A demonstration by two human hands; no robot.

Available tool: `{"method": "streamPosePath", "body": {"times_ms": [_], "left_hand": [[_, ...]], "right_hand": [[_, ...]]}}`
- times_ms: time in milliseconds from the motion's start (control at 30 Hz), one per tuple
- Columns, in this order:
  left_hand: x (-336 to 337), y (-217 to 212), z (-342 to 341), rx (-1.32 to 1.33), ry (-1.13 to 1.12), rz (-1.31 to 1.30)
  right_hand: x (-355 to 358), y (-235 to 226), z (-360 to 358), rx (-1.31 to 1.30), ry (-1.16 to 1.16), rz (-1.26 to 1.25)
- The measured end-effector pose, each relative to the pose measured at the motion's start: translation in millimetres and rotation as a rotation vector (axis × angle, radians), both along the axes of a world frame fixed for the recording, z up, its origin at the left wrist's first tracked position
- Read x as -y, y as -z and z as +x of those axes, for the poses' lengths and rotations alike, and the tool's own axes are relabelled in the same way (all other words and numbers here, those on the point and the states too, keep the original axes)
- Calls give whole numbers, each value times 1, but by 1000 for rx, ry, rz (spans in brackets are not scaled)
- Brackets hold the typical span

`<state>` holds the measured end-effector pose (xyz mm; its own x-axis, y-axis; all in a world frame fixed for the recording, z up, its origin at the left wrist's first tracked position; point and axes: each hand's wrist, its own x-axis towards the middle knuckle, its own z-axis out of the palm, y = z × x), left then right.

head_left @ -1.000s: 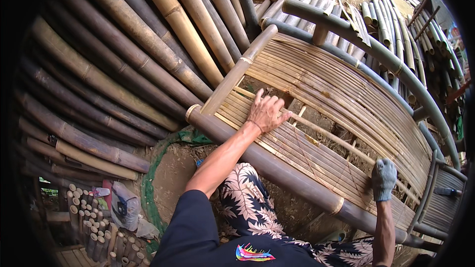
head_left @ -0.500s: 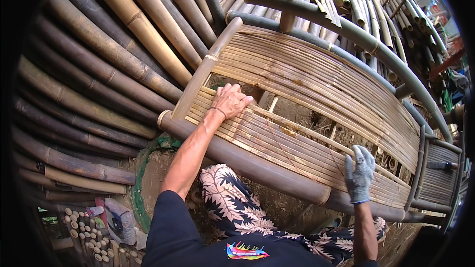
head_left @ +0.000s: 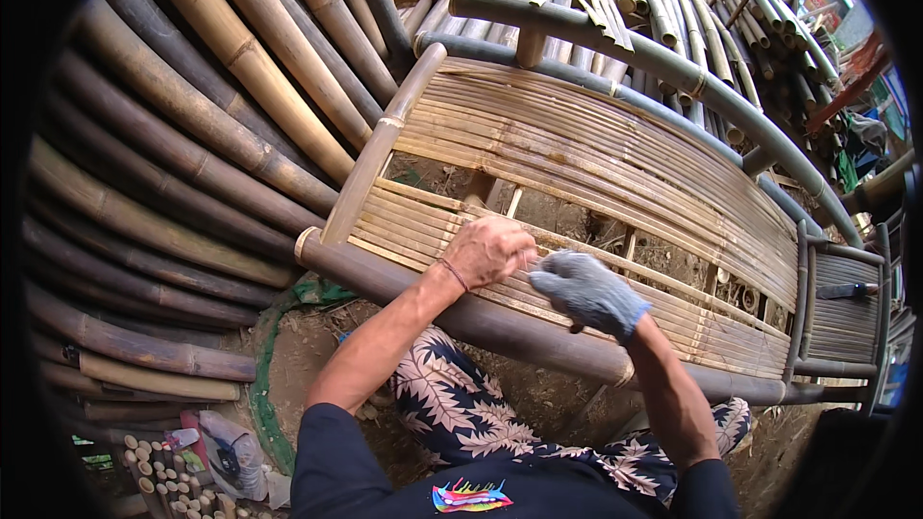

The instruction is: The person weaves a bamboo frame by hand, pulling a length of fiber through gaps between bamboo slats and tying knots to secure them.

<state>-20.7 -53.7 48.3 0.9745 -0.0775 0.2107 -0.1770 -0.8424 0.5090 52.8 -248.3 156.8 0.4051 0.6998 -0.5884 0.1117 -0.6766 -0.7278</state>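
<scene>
Under both hands' fingers [head_left: 514,248], bamboo slats [head_left: 596,149]

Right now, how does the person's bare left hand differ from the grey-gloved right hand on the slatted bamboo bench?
The bare left hand wears no glove, only a thin band at the wrist; the right hand is covered by a grey knitted glove. The left hand lies knuckles-up on the pale bamboo slats; the right hand sits lower, over the thick dark front pole. Both rest close together at the bench's front edge, nearly touching.
</scene>
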Motion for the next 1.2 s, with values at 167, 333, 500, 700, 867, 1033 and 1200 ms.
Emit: {"method": "streamPosePath", "body": {"times_ms": [167,333,500,700,867,1033,1200], "left_hand": [[-42,18,21,37,-459,-43],[-43,28,25,-309,-411,-27],[-48,20,26,-525,-467,51],[-33,9,58,-747,-372,11],[-39,25,49,-472,-522,-251],[-74,30,27,-410,-215,-639],[-79,24,41,-467,-56,-668]], "right_hand": [[60,-10,53,474,228,285],[72,52,102,938,-13,-187],[-24,111,60,897,-44,-115],[-79,190,119,946,-899,240],[-63,175,126,802,-768,478],[-62,110,46,581,100,487],[-57,107,33,954,-52,482]]}}
